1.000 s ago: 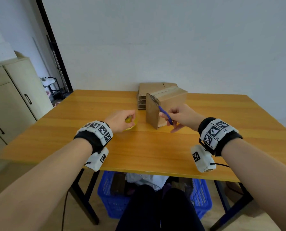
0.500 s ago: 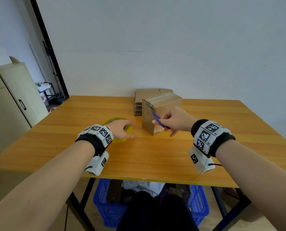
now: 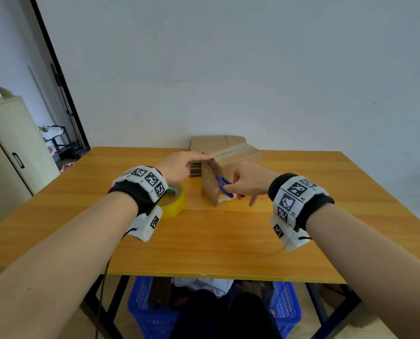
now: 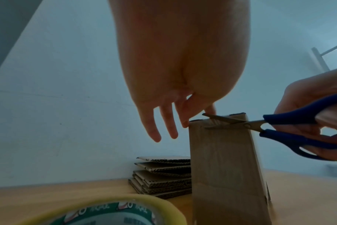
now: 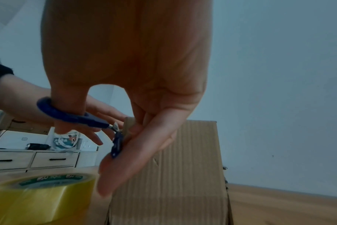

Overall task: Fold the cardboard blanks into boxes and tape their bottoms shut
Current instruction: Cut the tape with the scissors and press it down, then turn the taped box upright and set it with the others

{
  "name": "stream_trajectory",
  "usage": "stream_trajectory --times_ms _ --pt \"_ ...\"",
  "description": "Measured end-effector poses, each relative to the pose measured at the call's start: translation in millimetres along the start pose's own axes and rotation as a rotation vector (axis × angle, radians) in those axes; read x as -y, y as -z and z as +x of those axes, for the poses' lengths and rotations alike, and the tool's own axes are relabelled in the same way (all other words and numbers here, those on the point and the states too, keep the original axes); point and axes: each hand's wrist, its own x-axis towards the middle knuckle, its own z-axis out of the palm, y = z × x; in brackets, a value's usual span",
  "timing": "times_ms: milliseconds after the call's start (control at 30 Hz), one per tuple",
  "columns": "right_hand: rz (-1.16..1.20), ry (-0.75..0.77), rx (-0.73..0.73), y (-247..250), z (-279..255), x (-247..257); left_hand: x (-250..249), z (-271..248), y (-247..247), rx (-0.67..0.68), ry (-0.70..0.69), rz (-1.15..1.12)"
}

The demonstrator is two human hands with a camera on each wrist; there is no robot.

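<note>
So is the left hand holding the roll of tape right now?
No, the left hand reaches to the top edge of the box, while the tape roll sits untouched on the table.

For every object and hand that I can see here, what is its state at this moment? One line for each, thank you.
box: folded, standing on the table, taped side up.
scissors: blades open at the box's top edge.
right hand: holds the scissors by the blue handles.
left hand: fingers straight, tips touching the box's top corner.
tape roll: lying flat on the table, not held.
cardboard blanks: flat, stacked behind the box.
</note>
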Motion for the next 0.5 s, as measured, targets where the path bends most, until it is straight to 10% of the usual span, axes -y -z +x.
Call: stream_trajectory --times_ms 500 --pt "-0.431 -0.115 0.159 -23 9 -18 7 12 -2 -0.010 -0.010 -0.015"
